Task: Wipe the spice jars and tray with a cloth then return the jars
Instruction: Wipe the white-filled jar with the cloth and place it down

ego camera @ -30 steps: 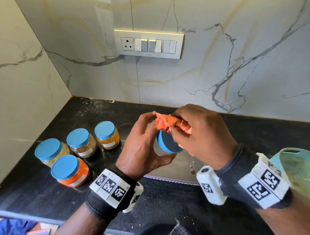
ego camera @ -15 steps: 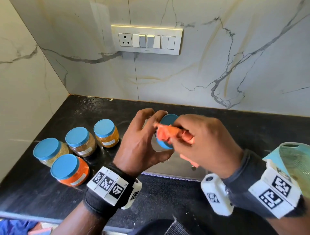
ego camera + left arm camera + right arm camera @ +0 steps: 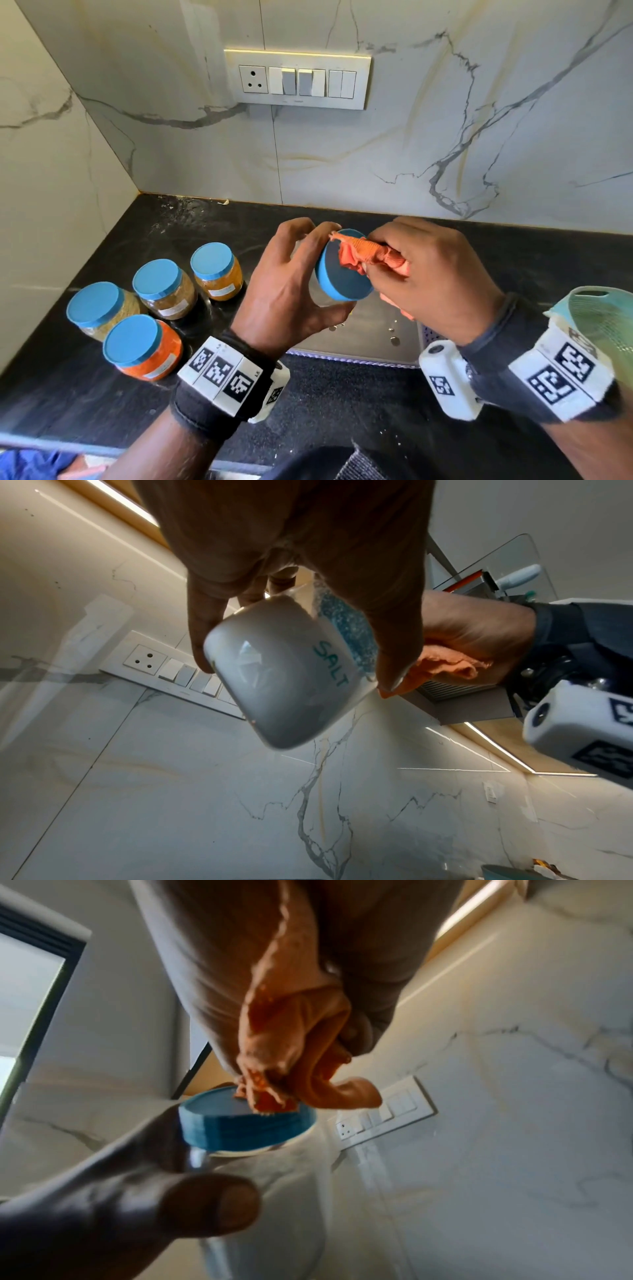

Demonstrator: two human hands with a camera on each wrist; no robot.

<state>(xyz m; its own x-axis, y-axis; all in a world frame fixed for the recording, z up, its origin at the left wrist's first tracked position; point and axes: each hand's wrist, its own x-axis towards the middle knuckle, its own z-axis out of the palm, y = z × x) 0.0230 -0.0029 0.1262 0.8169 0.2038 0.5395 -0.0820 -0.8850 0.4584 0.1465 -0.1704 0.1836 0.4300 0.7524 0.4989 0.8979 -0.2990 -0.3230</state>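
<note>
My left hand (image 3: 291, 291) grips a salt jar (image 3: 284, 674) with a blue lid (image 3: 342, 274), tilted so the lid faces me, above the steel tray (image 3: 370, 342). The jar reads SALT in the left wrist view. My right hand (image 3: 428, 274) pinches a bunched orange cloth (image 3: 370, 257) and presses it on the lid's top (image 3: 240, 1110). Several other blue-lidded spice jars stand on the black counter (image 3: 102, 394) at the left: an orange one (image 3: 144, 346), a pale one (image 3: 99, 308), a brown one (image 3: 164, 287) and a yellow one (image 3: 217, 270).
A teal mesh basket (image 3: 603, 325) sits at the right edge. Marble walls close the corner at back and left, with a switch panel (image 3: 298, 80) on the back wall. The counter's front edge runs along the bottom left.
The cloth has slid from the lid's upper rim down onto the lid's face. The jar has tipped so its lid faces me more, and both hands rose slightly.
</note>
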